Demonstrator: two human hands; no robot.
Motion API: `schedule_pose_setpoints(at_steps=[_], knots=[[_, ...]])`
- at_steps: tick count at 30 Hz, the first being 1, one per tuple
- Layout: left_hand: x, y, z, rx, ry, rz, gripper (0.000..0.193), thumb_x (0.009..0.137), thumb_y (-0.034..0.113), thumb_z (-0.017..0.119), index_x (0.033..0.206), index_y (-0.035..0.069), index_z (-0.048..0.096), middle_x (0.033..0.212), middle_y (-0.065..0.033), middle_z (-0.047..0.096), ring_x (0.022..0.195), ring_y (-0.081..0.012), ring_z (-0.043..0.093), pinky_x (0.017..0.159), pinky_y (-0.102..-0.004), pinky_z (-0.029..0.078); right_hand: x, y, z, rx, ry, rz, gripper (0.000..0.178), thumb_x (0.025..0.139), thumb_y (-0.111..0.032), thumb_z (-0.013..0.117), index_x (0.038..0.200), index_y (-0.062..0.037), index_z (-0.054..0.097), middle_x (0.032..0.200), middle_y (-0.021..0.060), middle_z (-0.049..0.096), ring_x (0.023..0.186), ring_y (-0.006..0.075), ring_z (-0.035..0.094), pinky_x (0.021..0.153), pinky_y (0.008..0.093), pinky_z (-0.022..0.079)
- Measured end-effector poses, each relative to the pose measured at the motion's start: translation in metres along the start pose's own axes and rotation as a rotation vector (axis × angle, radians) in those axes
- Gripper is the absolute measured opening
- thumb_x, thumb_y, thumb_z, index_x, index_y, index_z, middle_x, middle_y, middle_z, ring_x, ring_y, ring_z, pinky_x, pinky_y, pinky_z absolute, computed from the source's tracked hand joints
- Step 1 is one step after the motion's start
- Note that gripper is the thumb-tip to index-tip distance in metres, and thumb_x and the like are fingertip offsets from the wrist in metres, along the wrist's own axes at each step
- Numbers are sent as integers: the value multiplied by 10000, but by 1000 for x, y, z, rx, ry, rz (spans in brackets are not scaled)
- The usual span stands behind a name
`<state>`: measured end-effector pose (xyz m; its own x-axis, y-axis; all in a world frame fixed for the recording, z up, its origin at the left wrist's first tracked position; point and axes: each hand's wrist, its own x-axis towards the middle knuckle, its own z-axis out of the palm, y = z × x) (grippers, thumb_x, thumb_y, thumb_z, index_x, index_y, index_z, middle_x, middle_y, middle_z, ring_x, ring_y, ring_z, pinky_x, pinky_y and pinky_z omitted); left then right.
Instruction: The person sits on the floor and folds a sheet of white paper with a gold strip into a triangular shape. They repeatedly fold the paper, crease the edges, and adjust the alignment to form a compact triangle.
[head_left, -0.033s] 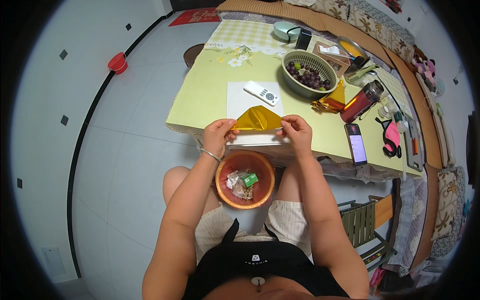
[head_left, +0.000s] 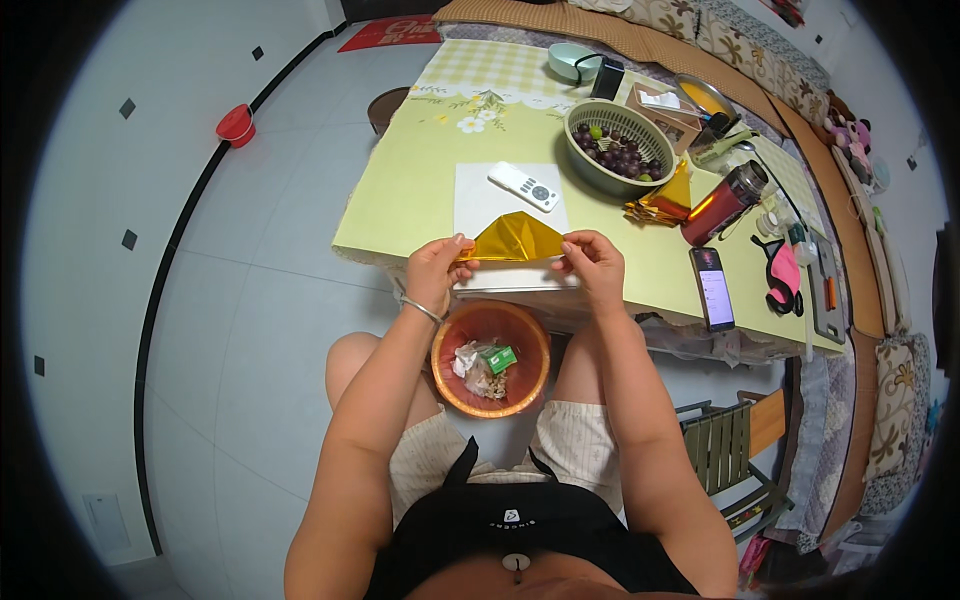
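Between my two hands a folded sheet of gold foil paper (head_left: 518, 240) is stretched out, with a peak at its far side. My left hand (head_left: 436, 268) pinches its left corner between thumb and fingers. At the opposite corner, my right hand (head_left: 594, 266) has the same pinching hold. Under the foil lies a white sheet (head_left: 478, 205) at the table's near edge, and a white remote control (head_left: 523, 187) rests on it just beyond the foil. More folded gold foil pieces (head_left: 662, 205) are stacked to the right of my right hand.
An orange waste bin (head_left: 544, 375) with rubbish stands between my knees. On the table (head_left: 400, 190) are a colander of grapes (head_left: 622, 148), a dark red flask (head_left: 722, 205), a phone (head_left: 712, 290) and a pink-and-black eye mask (head_left: 783, 272). A green folding chair (head_left: 720, 450) is at right.
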<state>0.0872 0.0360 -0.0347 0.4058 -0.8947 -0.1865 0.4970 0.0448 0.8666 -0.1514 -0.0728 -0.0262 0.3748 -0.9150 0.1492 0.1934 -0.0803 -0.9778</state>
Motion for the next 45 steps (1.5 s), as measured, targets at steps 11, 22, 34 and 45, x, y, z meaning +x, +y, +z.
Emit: schedule_pose_setpoints(at_steps=[11, 22, 34, 45], knots=[[0, 12, -9, 200, -24, 127, 191, 877, -45, 679, 1068, -53, 685, 866, -98, 713, 707, -158, 700, 613, -236, 562, 2, -7, -10, -42, -103, 121, 149, 964, -44, 617, 1104, 4, 627, 929, 69, 711, 810, 148, 718, 677, 228, 535], [1, 14, -18, 417, -141, 47, 171, 916, -4, 650, 1078, -54, 676, 861, -108, 708, 669, -169, 708, 553, -227, 544, 4, 1, -20, -50, -238, 207, 88, 962, -70, 627, 1027, -12, 637, 863, 63, 709, 759, 140, 721, 593, 208, 510], [-2, 14, -3, 425, -65, 115, 144, 914, -5, 653, 1036, -75, 683, 828, -109, 705, 656, -163, 709, 534, -224, 545, -2, -6, -10, -63, -131, 164, 86, 951, -79, 646, 985, -4, 672, 821, 48, 698, 626, 112, 680, 534, 196, 492], [4, 17, -17, 557, -154, 232, 137, 910, -3, 652, 1028, -38, 713, 804, -65, 698, 588, -98, 629, 542, -212, 520, -4, -5, -17, -507, -204, -69, 83, 835, -74, 749, 893, -16, 739, 783, 17, 652, 675, 78, 540, 627, 235, 446]])
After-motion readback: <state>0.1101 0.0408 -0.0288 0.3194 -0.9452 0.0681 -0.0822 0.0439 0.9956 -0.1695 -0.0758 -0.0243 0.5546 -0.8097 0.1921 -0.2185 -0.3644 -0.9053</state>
